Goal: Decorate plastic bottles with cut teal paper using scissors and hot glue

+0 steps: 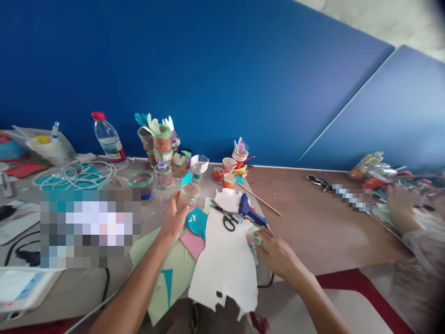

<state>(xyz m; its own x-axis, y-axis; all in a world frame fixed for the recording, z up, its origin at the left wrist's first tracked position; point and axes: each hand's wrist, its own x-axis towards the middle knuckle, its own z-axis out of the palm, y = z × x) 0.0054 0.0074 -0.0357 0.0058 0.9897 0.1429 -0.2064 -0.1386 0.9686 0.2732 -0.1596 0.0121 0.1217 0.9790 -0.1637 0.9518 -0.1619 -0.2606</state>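
Observation:
My left hand [175, 215] is closed around a clear plastic cup [189, 192] with a brownish inside, held up above the table. Behind the cup's rim a blue paper piece [187, 178] shows. My right hand [276, 253] is low over the table, thumb and fingers apart, beside small pale green paper scraps [255, 232]. Just beyond its fingertips lies a blue glue gun [251, 211]. Black-handled scissors [227, 220] rest on a large ragged white sheet [225, 260] between my hands. Blue paper [197, 225] and pink paper [193, 243] lie under the left hand's side.
Along the blue partition stand cups with paper petals [162, 139], a water bottle [108, 139] and paper cups [239, 157]. A coiled white cable [76, 175] lies left. A wooden stick [262, 200] lies right of the sheet. Another person's hand [403, 204] is at far right.

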